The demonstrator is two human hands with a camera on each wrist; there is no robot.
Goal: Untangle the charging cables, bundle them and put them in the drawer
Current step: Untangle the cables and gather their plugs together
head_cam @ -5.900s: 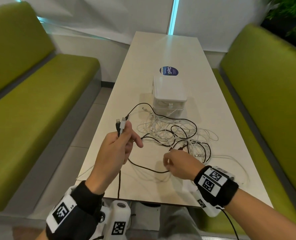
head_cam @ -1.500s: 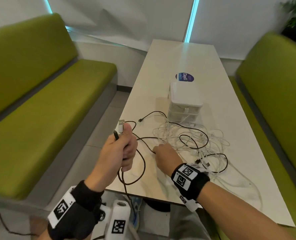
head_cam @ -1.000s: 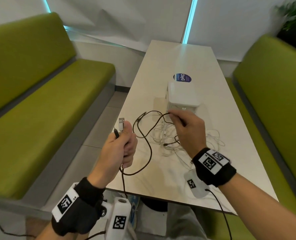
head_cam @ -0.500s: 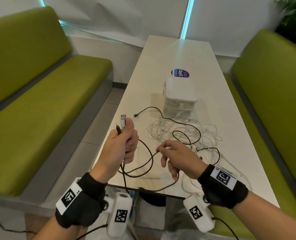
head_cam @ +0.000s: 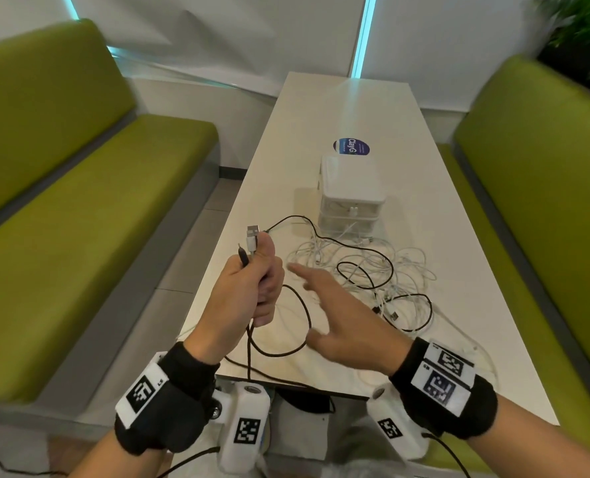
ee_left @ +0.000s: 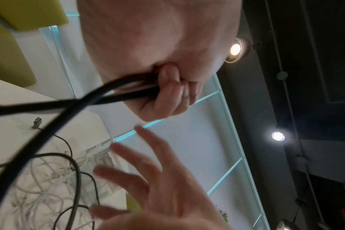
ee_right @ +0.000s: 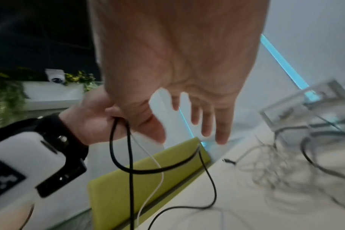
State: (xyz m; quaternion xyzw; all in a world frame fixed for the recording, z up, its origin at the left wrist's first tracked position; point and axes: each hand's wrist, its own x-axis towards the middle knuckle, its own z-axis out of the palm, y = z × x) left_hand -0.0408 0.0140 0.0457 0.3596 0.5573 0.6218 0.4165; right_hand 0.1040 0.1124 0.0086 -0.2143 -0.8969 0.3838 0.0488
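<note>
My left hand [head_cam: 252,288] is raised over the table's near left edge in a fist, gripping a black cable and a white cable whose plug ends [head_cam: 252,238] stick up past the thumb. The black cable [head_cam: 297,326] loops down from the fist onto the table. My right hand [head_cam: 331,312] hovers just right of the fist, fingers spread and straight, holding nothing. A tangle of white and black charging cables [head_cam: 369,274] lies beyond it. The small white drawer unit [head_cam: 352,194] stands behind the tangle, drawers closed. In the left wrist view the curled fingers [ee_left: 171,91] clamp the cables.
The long white table [head_cam: 459,270] runs away from me with a round blue sticker [head_cam: 351,148] behind the drawer unit. Green benches flank it, one on the left [head_cam: 79,201] and one on the right [head_cam: 545,201]. Cable strands trail to the near right table edge [head_cam: 466,350].
My right hand let go of the black cable it was pulling toward me and rose, fingers spread, beside the left fist. The left hand still holds the same cable ends.
</note>
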